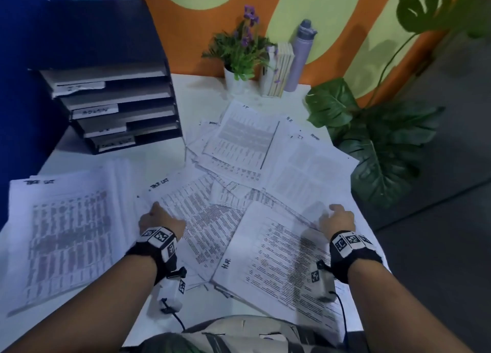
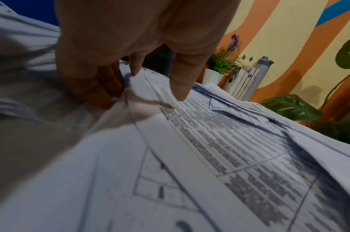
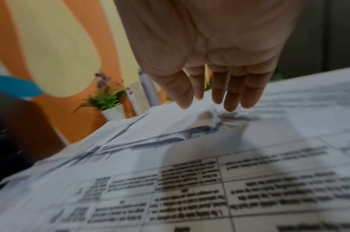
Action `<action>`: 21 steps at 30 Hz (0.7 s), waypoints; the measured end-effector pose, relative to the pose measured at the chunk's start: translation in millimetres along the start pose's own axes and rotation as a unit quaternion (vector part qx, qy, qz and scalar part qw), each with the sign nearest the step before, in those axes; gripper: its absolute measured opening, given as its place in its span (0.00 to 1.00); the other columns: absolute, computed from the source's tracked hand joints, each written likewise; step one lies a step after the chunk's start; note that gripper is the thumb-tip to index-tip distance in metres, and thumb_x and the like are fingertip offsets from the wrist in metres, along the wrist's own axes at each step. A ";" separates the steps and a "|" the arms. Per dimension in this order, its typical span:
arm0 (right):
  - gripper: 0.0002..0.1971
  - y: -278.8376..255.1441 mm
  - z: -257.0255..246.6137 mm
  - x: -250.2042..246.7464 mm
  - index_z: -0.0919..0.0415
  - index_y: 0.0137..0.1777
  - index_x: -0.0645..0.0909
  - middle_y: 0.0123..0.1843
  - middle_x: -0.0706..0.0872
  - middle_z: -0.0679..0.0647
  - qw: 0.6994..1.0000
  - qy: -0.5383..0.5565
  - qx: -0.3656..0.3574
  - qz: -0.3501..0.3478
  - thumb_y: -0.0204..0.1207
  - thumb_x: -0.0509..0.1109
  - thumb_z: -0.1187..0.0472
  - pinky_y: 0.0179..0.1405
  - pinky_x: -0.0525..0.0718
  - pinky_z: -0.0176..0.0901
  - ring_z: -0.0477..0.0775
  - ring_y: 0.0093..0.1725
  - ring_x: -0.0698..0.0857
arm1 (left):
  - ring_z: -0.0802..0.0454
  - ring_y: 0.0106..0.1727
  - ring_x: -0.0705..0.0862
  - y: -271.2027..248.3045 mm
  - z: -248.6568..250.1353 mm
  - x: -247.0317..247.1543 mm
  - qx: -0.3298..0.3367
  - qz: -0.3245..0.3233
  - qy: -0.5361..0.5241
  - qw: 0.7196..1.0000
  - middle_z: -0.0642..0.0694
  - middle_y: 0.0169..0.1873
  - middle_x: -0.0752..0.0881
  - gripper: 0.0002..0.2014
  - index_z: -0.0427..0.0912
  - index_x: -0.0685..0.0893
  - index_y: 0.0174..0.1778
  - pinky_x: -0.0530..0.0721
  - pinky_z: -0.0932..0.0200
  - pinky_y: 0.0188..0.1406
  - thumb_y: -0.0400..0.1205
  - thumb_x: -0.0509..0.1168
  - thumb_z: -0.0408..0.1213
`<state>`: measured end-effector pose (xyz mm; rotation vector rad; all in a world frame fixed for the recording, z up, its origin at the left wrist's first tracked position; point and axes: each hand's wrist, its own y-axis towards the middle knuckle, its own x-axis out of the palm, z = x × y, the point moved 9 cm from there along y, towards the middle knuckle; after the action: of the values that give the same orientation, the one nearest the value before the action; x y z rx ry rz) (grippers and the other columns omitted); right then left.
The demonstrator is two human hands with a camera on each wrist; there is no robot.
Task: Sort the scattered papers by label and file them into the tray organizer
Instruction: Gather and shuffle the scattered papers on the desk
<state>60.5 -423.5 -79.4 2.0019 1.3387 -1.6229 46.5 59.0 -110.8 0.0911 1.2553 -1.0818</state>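
Printed papers lie scattered over the white table. My left hand pinches the near left corner of a sheet headed TASK LIST, thumb on top and fingers curled under its edge. Left of it lies a stack of Task List sheets. My right hand hangs with straight fingers over a lifted paper edge at the pile's right side. An H.R. sheet lies in front between my hands. The dark tray organizer with labelled shelves stands at the back left.
More sheets marked IT, H.R. and ADMIN are heaped behind. Against the wall stand a small potted plant, books and a purple bottle. Large green leaves overhang the table's right edge.
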 end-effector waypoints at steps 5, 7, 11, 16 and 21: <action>0.31 17.5 24.6 -3.0 0.62 0.80 0.63 0.74 0.75 0.65 0.984 0.158 0.075 -0.018 0.78 0.66 0.63 0.65 0.75 0.48 0.65 0.70 0.77 | 0.39 0.80 0.64 -4.4 5.2 -1.4 0.039 0.085 -0.185 0.978 0.37 0.81 0.61 0.52 0.46 0.49 0.84 0.66 0.44 0.78 0.71 0.77 0.31; 0.32 28.3 22.2 3.8 0.63 0.79 0.64 0.69 0.79 0.63 0.978 0.191 0.079 -0.032 0.75 0.68 0.59 0.64 0.77 0.51 0.63 0.64 0.81 | 0.46 0.82 0.60 -7.7 4.2 0.2 0.030 0.082 -0.234 0.968 0.42 0.84 0.54 0.51 0.43 0.47 0.85 0.60 0.48 0.80 0.74 0.75 0.31; 0.24 52.9 15.2 19.6 0.59 0.60 0.75 0.52 0.80 0.60 0.974 0.198 0.079 -0.081 0.66 0.70 0.48 0.49 0.76 0.48 0.57 0.47 0.79 | 0.41 0.82 0.62 -13.3 -0.5 18.1 0.000 -0.029 -0.191 0.981 0.40 0.83 0.58 0.46 0.40 0.47 0.85 0.63 0.49 0.79 0.78 0.71 0.37; 0.30 61.0 -7.0 14.9 0.67 0.75 0.71 0.71 0.78 0.64 0.964 0.223 0.105 -0.104 0.76 0.72 0.54 0.63 0.79 0.49 0.65 0.67 0.80 | 0.41 0.77 0.70 -25.1 3.8 13.4 0.056 -0.057 -0.172 0.982 0.40 0.79 0.67 0.41 0.39 0.54 0.84 0.67 0.51 0.77 0.80 0.70 0.40; 0.21 28.2 -49.7 -4.2 0.63 0.74 0.75 0.74 0.77 0.60 0.990 0.055 0.021 -0.129 0.82 0.61 0.59 0.62 0.79 0.42 0.61 0.72 0.77 | 0.39 0.65 0.80 -56.4 24.9 -44.6 0.113 0.091 -0.146 0.979 0.38 0.69 0.78 0.25 0.41 0.66 0.78 0.76 0.54 0.64 0.85 0.62 0.35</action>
<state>114.4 -407.9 -67.8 2.0391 1.6787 -1.6793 28.9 41.1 -39.0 0.2081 0.8423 -1.0319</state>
